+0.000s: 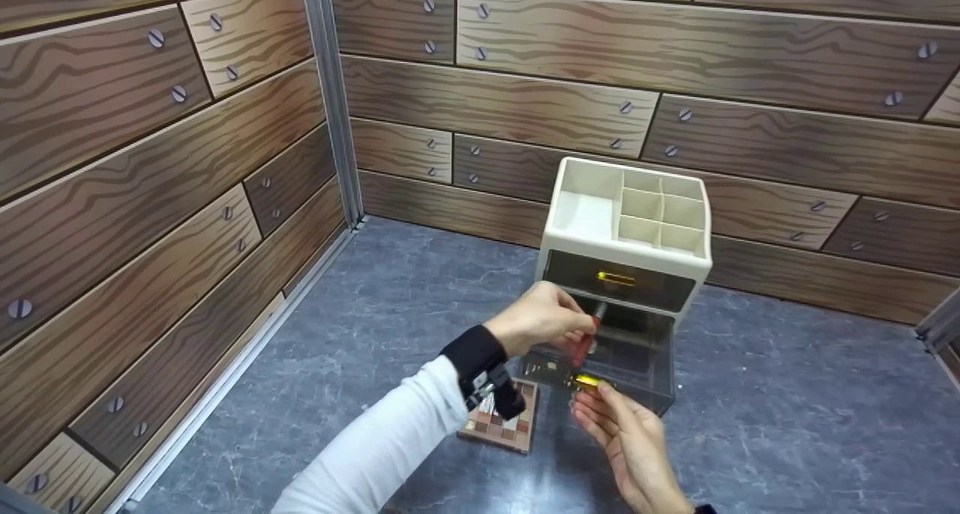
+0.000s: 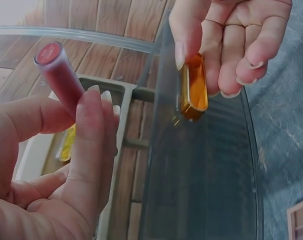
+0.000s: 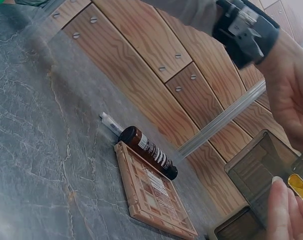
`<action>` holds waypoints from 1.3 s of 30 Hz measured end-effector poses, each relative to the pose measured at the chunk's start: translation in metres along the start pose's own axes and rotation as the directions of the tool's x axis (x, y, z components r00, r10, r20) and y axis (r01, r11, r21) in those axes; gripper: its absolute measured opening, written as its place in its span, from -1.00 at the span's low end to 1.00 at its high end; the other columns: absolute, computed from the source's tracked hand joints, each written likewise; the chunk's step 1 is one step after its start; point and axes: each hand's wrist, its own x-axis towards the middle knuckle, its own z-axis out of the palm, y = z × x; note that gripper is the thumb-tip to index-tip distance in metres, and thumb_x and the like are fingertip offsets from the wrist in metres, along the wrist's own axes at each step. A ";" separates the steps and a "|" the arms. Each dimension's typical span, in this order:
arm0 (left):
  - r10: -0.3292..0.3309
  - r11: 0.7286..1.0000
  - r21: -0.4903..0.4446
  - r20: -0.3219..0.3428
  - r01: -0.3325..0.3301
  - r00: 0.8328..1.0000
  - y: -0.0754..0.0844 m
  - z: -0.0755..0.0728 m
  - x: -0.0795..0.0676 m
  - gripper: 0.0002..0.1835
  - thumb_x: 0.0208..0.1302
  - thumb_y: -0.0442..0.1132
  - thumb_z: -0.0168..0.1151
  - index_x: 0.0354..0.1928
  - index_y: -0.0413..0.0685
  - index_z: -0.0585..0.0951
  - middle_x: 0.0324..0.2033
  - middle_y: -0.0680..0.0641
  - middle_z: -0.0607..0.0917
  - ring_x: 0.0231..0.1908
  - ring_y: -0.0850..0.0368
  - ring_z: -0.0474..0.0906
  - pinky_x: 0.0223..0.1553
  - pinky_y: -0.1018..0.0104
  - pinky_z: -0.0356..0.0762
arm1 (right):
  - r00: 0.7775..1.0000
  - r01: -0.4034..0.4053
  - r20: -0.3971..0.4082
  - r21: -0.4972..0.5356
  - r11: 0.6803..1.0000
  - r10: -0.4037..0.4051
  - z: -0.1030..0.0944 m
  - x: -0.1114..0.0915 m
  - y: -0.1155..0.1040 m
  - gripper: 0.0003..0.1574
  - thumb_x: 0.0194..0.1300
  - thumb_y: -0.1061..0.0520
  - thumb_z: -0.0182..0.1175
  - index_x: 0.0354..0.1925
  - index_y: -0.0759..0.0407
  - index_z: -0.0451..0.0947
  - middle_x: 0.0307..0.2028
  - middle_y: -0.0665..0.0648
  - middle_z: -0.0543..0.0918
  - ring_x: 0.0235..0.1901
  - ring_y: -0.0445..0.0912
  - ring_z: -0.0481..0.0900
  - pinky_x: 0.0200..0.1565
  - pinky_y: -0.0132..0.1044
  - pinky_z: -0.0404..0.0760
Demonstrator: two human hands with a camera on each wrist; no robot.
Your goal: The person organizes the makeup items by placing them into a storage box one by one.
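My left hand pinches a red lip gloss tube between thumb and fingers, above the pulled-out lower drawer. In the left wrist view the tube stands tilted, its round red end upward. With thumb and fingertips my right hand grips the drawer's gold handle. The drawer is dark and see-through, and belongs to a cream desktop organizer. Part of its inside is hidden by my left hand.
An eyeshadow palette lies on the grey marbled surface left of the drawer. Beside it, the right wrist view shows a brown bottle and a white tube. The organizer's upper drawer is closed. Wood-patterned walls stand behind and left.
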 end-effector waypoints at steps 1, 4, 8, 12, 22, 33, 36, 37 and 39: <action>-0.002 1.000 0.003 -0.005 0.002 1.000 0.001 0.003 0.003 -0.93 0.30 -0.42 0.40 -0.24 -0.33 0.76 -0.42 -0.16 0.80 -0.43 0.10 0.74 -0.27 0.28 0.79 | 1.000 -0.001 0.001 0.003 1.000 0.001 0.000 0.000 0.000 -0.72 0.63 0.18 0.07 -0.16 0.24 0.67 -0.29 0.15 0.81 -0.25 -0.11 0.81 -0.01 -0.30 0.76; -0.005 1.000 0.007 -0.028 0.005 1.000 0.002 0.011 0.010 -0.95 0.28 -0.45 0.41 -0.30 -0.34 0.76 -0.45 -0.17 0.80 -0.47 0.10 0.73 -0.31 0.29 0.79 | 1.000 -0.006 0.005 0.011 1.000 0.006 -0.001 0.001 -0.001 -0.74 0.63 0.18 0.07 -0.15 0.24 0.66 -0.29 0.15 0.81 -0.25 -0.10 0.81 -0.01 -0.29 0.77; -0.018 1.000 0.008 -0.047 0.019 0.999 0.001 0.022 0.018 -0.93 0.27 -0.49 0.39 -0.39 -0.36 0.75 -0.51 -0.21 0.78 -0.53 0.10 0.71 -0.36 0.30 0.78 | 1.000 -0.011 0.018 0.017 1.000 0.011 -0.002 0.002 0.000 -0.74 0.64 0.18 0.05 -0.13 0.25 0.65 -0.27 0.15 0.81 -0.23 -0.10 0.81 0.01 -0.28 0.76; -0.029 1.000 0.009 -0.051 0.030 0.998 -0.002 0.032 0.024 -0.90 0.26 -0.53 0.40 -0.43 -0.39 0.73 -0.53 -0.24 0.77 -0.56 0.09 0.69 -0.39 0.30 0.78 | 0.999 -0.003 0.044 0.020 1.000 0.002 -0.003 0.001 0.002 -0.74 0.65 0.19 0.02 -0.13 0.25 0.63 -0.27 0.16 0.81 -0.22 -0.09 0.81 0.02 -0.27 0.76; -0.070 0.997 0.034 -0.125 0.074 0.990 -0.001 0.057 0.037 -0.81 0.16 -0.57 0.47 -0.51 -0.30 0.64 -0.56 -0.21 0.74 -0.45 -0.11 0.80 -0.44 0.29 0.77 | 0.999 0.013 0.035 0.011 1.000 -0.014 0.000 -0.001 0.002 -0.75 0.64 0.20 0.03 -0.13 0.27 0.61 -0.29 0.17 0.80 -0.24 -0.10 0.80 0.01 -0.27 0.76; -0.052 0.856 0.488 -0.244 0.169 0.968 -0.003 0.075 0.052 -0.73 -0.03 -0.24 0.72 -0.51 -0.14 0.72 -0.55 -0.04 0.76 -0.53 0.13 0.74 -0.46 0.42 0.67 | 1.000 0.006 0.018 0.010 1.000 -0.006 -0.001 -0.001 0.002 -0.72 0.65 0.20 0.01 -0.18 0.21 0.63 -0.29 0.13 0.79 -0.26 -0.12 0.78 -0.01 -0.30 0.77; -0.023 0.803 0.575 -0.237 0.159 0.971 -0.004 0.077 0.051 -0.69 -0.04 -0.17 0.72 -0.44 -0.11 0.71 -0.43 -0.02 0.76 -0.41 0.13 0.68 -0.39 0.41 0.63 | 1.000 0.003 0.014 0.004 1.000 -0.003 -0.001 -0.001 0.003 -0.72 0.65 0.19 0.02 -0.16 0.21 0.64 -0.29 0.12 0.78 -0.26 -0.13 0.77 -0.02 -0.30 0.77; -0.015 0.788 0.596 -0.233 0.154 0.972 -0.005 0.078 0.051 -0.68 -0.04 -0.15 0.72 -0.42 -0.10 0.71 -0.39 -0.01 0.76 -0.38 0.13 0.65 -0.38 0.40 0.61 | 1.000 0.003 0.013 0.002 1.000 -0.003 -0.001 -0.001 0.003 -0.72 0.65 0.18 0.02 -0.16 0.22 0.64 -0.29 0.12 0.78 -0.26 -0.14 0.77 -0.02 -0.30 0.77; -0.010 0.774 0.615 -0.222 0.148 0.975 -0.005 0.079 0.051 -0.67 -0.03 -0.13 0.71 -0.39 -0.10 0.70 -0.35 -0.01 0.75 -0.35 0.12 0.63 -0.38 0.37 0.60 | 1.000 0.002 0.014 0.004 1.000 -0.002 -0.002 0.000 0.003 -0.72 0.65 0.18 0.03 -0.15 0.22 0.66 -0.29 0.11 0.78 -0.25 -0.14 0.77 -0.02 -0.31 0.77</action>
